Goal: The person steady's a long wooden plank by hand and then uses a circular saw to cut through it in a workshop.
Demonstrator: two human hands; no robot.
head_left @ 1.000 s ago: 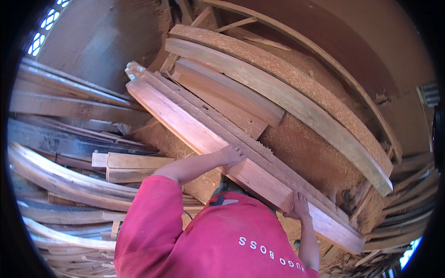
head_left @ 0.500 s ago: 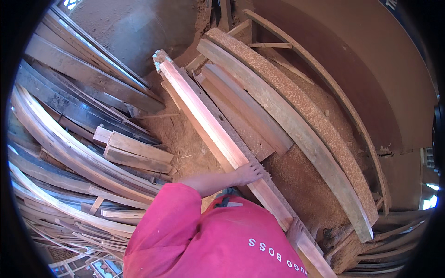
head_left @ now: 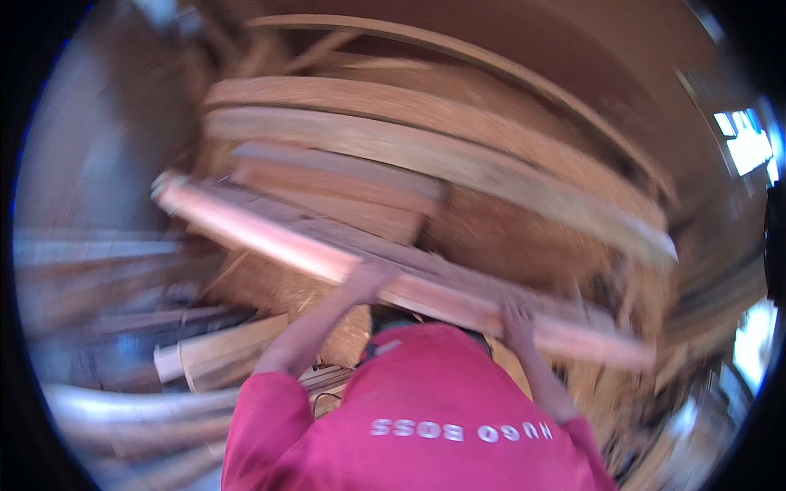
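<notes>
A long squared wooden beam (head_left: 278, 245) runs across in front of my body, its pale pinkish face toward me and a rough, darker side beyond. My left hand (head_left: 372, 280) lies over the beam near its middle, fingers curled onto the far side. Farther right, my right hand (head_left: 516, 322) grips the same beam from above. Both forearms reach up from pink sleeves. Motion blur smears the finger detail, and the beam's underside is hidden.
Beyond the beam lie shorter boards (head_left: 327, 184) and a long thick timber (head_left: 426, 151) dusted with sawdust. Short wood blocks (head_left: 233, 348) sit at the left above blurred stacked planks (head_left: 139, 413). Sawdust (head_left: 344, 335) covers the ground near my body.
The whole view has swung round, so the beam now lies closer to level across it. My right forearm has come into sight. Both hands stay on the beam.
</notes>
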